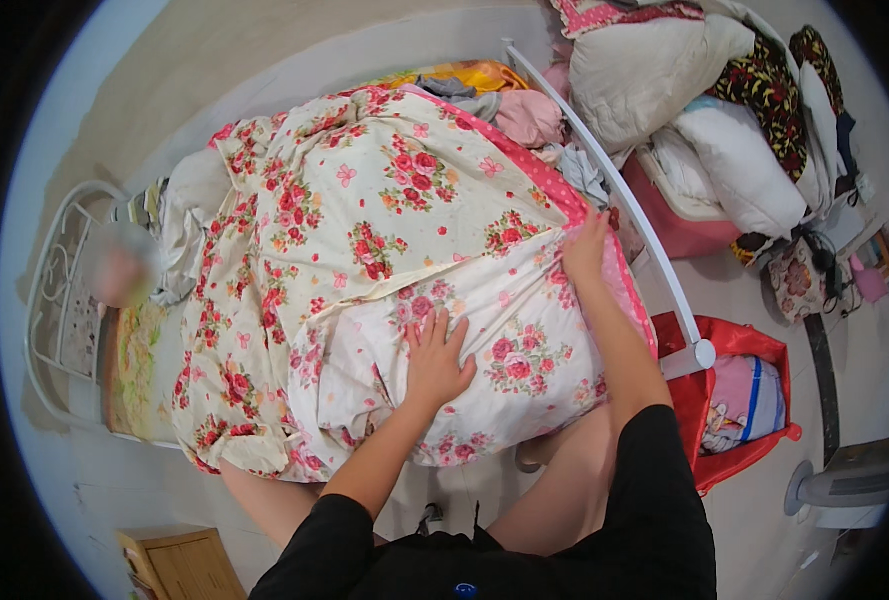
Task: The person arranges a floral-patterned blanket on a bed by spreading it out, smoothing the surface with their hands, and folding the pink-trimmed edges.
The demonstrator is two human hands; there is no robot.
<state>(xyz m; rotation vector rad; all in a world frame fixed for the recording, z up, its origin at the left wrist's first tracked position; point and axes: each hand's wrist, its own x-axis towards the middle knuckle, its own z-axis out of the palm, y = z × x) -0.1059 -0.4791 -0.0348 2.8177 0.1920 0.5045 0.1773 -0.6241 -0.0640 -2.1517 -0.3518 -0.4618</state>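
My left hand [440,358] rests on a white quilt cover [519,394] printed with red and pink roses, its fingers spread and nothing in them. At the cover's right side, my right hand [587,247] touches the cloth beside a pink polka-dot border [515,154]. Creases run towards that hand, but whether its fingers grip the cloth is hard to see. A cream rose-printed layer [407,180] of bedding lies across the far part, and its edge crosses above my left hand. The bedding spreads over the bed and hangs down near my legs.
A white metal bed rail [609,172] runs along the right. Beyond it are piled white quilts [647,71], a pink bin [677,214] and a red bag [744,442] holding folded cloth. A white headboard [54,300] stands left, a wooden cabinet [185,566] lower left, a fan [849,487] lower right.
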